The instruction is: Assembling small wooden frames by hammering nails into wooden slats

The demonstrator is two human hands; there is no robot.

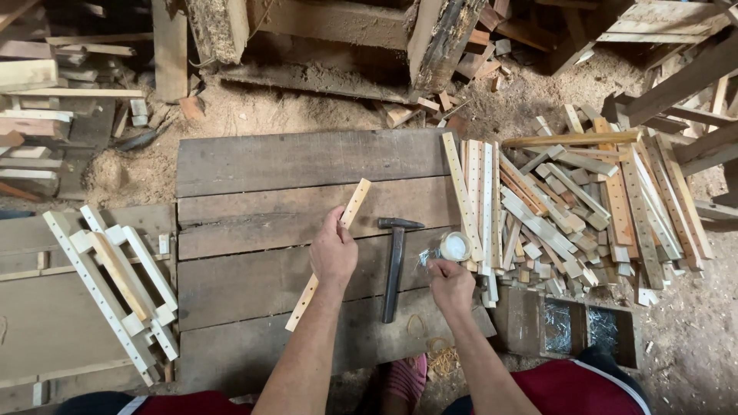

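My left hand (333, 253) grips a long thin wooden slat (352, 209) with a row of small holes; the slat runs diagonally over the dark plank worktop (254, 165). My right hand (450, 283) is closed with its fingertips beside a small round white container (455, 247); whether it pinches anything I cannot tell. A dark hammer (394, 265) lies on the planks between my two hands, head pointing away from me.
A heap of slats and short wood offcuts (573, 204) lies to the right. An assembled pale slat frame (115, 288) rests at left. A divided wooden box (573, 327) holding shiny nails sits at lower right. Rubber bands (434, 350) lie near my knees. Sawdust and scrap timber surround the planks.
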